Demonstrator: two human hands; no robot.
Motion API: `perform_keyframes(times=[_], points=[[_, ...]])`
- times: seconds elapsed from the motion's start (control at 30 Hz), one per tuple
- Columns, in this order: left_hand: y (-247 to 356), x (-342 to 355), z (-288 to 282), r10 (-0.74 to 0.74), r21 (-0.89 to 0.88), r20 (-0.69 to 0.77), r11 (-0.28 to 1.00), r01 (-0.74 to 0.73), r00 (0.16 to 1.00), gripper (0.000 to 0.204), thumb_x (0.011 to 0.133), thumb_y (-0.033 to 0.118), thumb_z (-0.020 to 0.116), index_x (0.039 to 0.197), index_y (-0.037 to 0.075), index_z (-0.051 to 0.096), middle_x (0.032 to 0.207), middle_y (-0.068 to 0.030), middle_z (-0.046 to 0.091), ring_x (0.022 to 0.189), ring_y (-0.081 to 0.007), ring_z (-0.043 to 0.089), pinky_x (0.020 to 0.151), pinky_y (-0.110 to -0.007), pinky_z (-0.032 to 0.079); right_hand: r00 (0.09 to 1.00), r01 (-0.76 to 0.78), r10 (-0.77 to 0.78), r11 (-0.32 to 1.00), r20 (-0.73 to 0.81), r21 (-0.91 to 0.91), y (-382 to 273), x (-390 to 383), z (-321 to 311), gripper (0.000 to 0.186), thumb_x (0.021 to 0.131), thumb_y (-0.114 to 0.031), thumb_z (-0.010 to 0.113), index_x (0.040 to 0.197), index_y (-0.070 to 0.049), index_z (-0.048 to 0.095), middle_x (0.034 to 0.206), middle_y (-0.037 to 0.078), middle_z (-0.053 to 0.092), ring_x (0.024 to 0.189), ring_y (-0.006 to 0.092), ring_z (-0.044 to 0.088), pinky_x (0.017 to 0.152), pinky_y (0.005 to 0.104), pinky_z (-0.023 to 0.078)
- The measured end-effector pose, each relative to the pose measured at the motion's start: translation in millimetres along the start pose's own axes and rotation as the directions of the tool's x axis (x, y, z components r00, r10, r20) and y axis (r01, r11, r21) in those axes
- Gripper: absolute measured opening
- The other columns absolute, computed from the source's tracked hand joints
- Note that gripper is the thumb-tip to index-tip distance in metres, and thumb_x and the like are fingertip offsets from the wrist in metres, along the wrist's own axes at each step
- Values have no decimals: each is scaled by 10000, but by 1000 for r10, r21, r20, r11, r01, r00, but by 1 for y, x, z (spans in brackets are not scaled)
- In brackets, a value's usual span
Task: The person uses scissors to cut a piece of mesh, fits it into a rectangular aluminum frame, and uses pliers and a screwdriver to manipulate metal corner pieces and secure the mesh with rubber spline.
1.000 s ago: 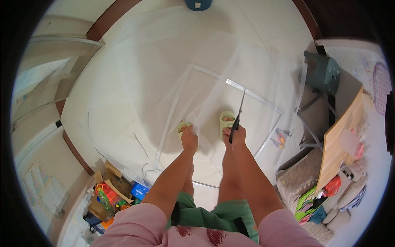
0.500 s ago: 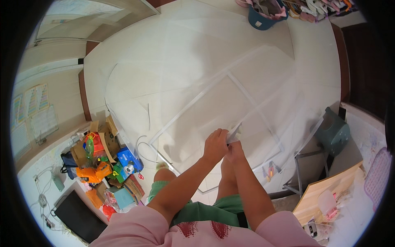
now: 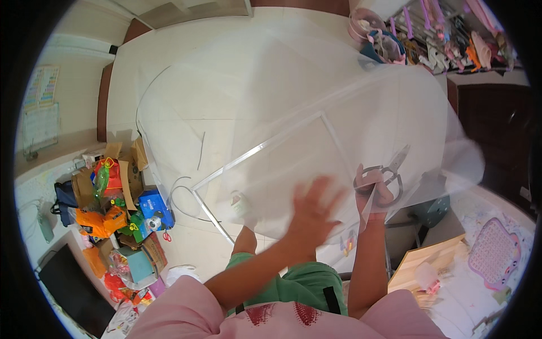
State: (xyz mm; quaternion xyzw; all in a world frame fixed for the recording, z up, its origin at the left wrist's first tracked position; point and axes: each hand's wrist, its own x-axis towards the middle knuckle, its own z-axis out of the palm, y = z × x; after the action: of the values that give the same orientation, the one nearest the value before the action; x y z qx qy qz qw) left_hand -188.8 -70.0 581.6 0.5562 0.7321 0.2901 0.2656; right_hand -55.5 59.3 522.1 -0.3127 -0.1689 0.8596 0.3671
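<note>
My right hand (image 3: 374, 195), raised at the right, has its fingers through the dark handles of a pair of scissors (image 3: 398, 161); the blades point away and up to the right. A fold of a thin, see-through whitish sheet (image 3: 282, 164) hangs at the same hand. Apart from it, my left hand (image 3: 317, 212) hovers over the sheet near my knees, fingers spread and smeared by motion, with nothing visible in it. Under the sheet, a thin silver-white frame (image 3: 210, 212) lies on the tiled floor, partly veiled.
Left of me stand open cardboard boxes (image 3: 131, 183) with toys and bags, a blue box (image 3: 156, 210) and a black screen (image 3: 76, 291). A loose dark strip (image 3: 201, 151) lies on the floor. At right are a wooden board (image 3: 426, 261) and a dark green stool (image 3: 430, 212); laundry tubs (image 3: 364, 25) stand far right.
My hands, together on the sheet before, have parted. The right has moved right and up with the scissors, and the sheet's right side has lifted and billowed. My left hand has opened.
</note>
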Motion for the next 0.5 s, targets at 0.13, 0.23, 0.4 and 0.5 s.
perform_keyframes(times=[0.13, 0.23, 0.4, 0.5], points=[[-94, -25, -85, -238, -1, -145, 971, 240, 960, 1052, 572, 453, 780, 1380, 44, 244, 1437, -184, 182, 1363, -378, 66, 1056, -576, 62, 997, -69, 69, 998, -36, 0, 59, -16, 71, 121, 772, -136, 541, 707, -48, 491, 568, 23, 405, 542, 170, 409, 773, 326, 419], [-143, -49, -95, -102, 178, 27, 979, 95, 994, 864, 657, 376, 758, 1342, 91, 315, 1310, -213, 399, 1286, -355, 308, 1030, -539, 227, 957, -260, 279, 948, -82, 185, 112, -36, 146, 96, 745, -120, 529, 678, -74, 476, 582, 14, 421, 551, 164, 421, 695, 301, 391], [-224, -76, -122, -368, -80, -38, 928, 364, 929, 320, 833, 226, 592, 1089, 92, 453, 656, -108, 601, 598, -243, 608, 639, -407, 490, 897, -441, 441, 897, -6, 7, 138, -45, 195, 59, 748, -7, 531, 796, -31, 506, 726, 39, 498, 622, 155, 477, 654, 285, 430], [-246, -63, -211, -469, -471, -337, 835, 286, 816, 253, 885, 162, 491, 1129, 98, 472, 551, -60, 538, 447, -175, 549, 439, -309, 446, 900, -299, 238, 946, -365, -121, 145, -66, 194, 54, 792, -55, 569, 811, -17, 536, 812, 83, 555, 747, 197, 555, 729, 333, 473]])
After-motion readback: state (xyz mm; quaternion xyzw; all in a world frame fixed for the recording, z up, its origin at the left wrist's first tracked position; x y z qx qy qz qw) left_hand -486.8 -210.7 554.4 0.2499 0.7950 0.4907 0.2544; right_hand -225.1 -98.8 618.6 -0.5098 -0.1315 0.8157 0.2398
